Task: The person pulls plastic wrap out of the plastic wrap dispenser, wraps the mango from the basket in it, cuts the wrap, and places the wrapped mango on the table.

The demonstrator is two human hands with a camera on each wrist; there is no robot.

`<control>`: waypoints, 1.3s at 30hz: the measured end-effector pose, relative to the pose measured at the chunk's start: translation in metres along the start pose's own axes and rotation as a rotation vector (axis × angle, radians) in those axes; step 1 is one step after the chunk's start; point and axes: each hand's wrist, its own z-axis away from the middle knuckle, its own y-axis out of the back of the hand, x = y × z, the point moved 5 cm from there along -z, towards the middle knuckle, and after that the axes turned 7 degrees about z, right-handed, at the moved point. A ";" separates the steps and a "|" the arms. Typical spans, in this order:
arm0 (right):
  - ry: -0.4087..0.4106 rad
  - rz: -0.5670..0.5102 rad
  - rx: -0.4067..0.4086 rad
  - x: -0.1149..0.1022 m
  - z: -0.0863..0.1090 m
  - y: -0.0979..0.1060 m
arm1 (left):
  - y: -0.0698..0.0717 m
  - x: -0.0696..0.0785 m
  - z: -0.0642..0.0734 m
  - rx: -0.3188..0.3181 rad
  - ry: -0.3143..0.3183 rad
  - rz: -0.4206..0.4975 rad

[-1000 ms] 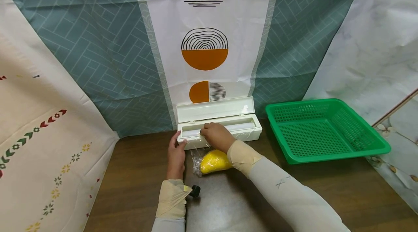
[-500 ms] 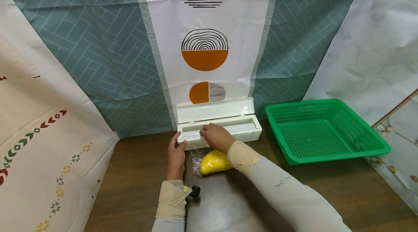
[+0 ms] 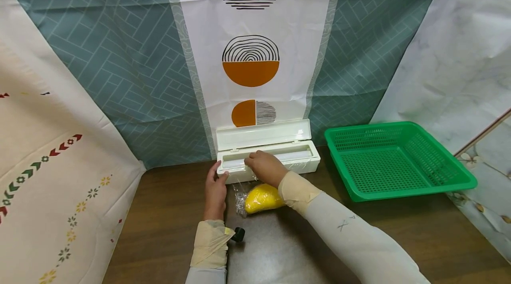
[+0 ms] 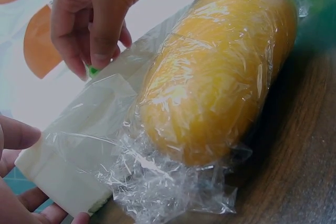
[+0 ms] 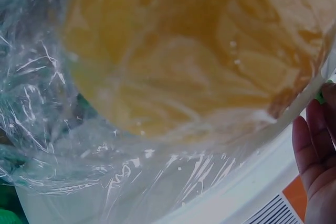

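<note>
A long white cling film dispenser (image 3: 307, 167) stands at the back of the table, its lid (image 3: 263, 134) raised and a pale roll inside. My left hand (image 3: 215, 193) grips its left end, thumb on the front and fingers round the corner. At the front rim, my right hand (image 3: 266, 167) pinches a small green slider (image 4: 93, 71), mostly hidden by the fingers. Just before the box lies a yellow mango (image 3: 261, 199) wrapped in clear film (image 4: 163, 182), bunched up at its left end. A sheet of film runs from it up to the box's front.
A green plastic basket (image 3: 399, 193) sits to the right on the brown wooden table (image 3: 159, 213). Patterned cloths (image 3: 131, 75) hang behind and on both sides. A small black piece (image 3: 238, 234) sticks out from the left wrist wrap.
Both hands, the dispenser and the mango keep their places. Only the patterned cloth at the left has shifted slightly.
</note>
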 end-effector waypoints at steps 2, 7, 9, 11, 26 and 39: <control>-0.006 -0.007 -0.009 0.000 0.000 0.000 | 0.000 0.000 0.000 0.000 0.001 -0.004; -0.003 -0.010 -0.006 0.000 0.001 0.001 | 0.000 0.000 0.001 0.004 0.000 0.007; 0.004 -0.003 0.002 0.000 0.001 0.002 | 0.000 0.000 0.000 0.006 0.001 0.012; 0.010 0.004 0.011 0.000 0.002 0.002 | -0.001 0.000 0.000 0.006 0.003 0.013; 0.029 0.014 0.067 0.003 0.004 0.002 | -0.001 0.000 0.000 0.007 0.006 0.011; 0.036 -0.004 0.088 0.006 0.006 0.003 | 0.000 0.000 0.001 0.006 0.000 -0.014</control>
